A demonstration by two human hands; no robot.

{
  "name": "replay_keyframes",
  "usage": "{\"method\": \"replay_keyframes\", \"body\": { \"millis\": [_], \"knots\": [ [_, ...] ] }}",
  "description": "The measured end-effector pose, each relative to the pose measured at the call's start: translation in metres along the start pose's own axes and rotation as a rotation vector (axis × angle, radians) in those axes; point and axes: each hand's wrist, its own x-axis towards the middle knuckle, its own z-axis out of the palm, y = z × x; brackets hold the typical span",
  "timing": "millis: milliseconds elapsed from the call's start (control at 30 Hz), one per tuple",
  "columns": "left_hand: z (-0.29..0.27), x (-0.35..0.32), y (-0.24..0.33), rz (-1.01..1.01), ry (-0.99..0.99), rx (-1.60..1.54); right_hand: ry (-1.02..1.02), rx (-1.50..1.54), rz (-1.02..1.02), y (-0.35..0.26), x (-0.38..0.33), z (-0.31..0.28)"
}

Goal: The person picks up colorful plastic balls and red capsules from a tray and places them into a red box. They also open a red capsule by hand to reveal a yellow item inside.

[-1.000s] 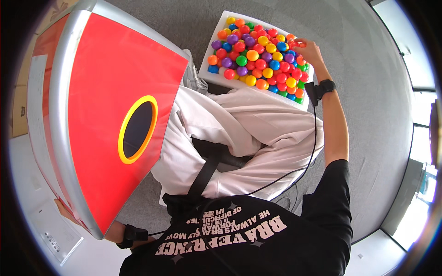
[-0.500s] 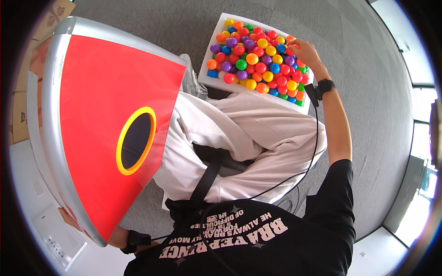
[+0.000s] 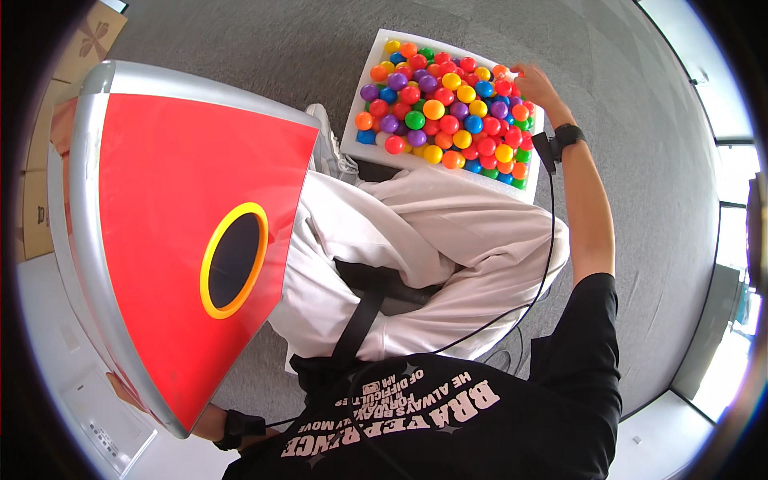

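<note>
My left hand (image 3: 126,392) grips the lower corner of a large red box (image 3: 172,184) with silver-grey edges, which stands tilted at my left. A round dark opening (image 3: 234,261) ringed in yellow sits in its red face. Part of the hand is hidden behind that corner. My right hand (image 3: 540,90) is at the far right corner of a white foam tray (image 3: 356,120) heaped with coloured plastic balls (image 3: 433,110). Its fingers are bent next to an orange ball (image 3: 500,72); they are blurred, and whether they hold anything does not show.
The tray lies on grey carpet (image 3: 640,200) beyond my crossed legs (image 3: 384,216). A shoe (image 3: 330,148) is between box and tray. Cardboard boxes (image 3: 40,176) stand at the far left. A black cable (image 3: 552,248) hangs from the device at my right wrist.
My right hand has shifted a little right, from above the balls to the tray's far right corner. The red box sits slightly lower in view, with my left hand still on it.
</note>
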Motion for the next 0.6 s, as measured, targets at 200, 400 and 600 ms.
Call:
{"method": "replay_keyframes", "body": {
  "millis": [200,400,600],
  "knots": [
    [0.002,0.0,0.003,-0.005,-0.012,0.008,0.12,0.119,0.154,0.003,-0.004,-0.001],
    [0.006,0.003,0.002,-0.008,-0.019,0.013,0.176,0.016,0.03,0.027,0.001,0.001],
    [0.01,0.006,0.005,-0.006,-0.017,0.023,-0.023,0.209,0.337,0.058,-0.01,-0.006]
  ]
}}
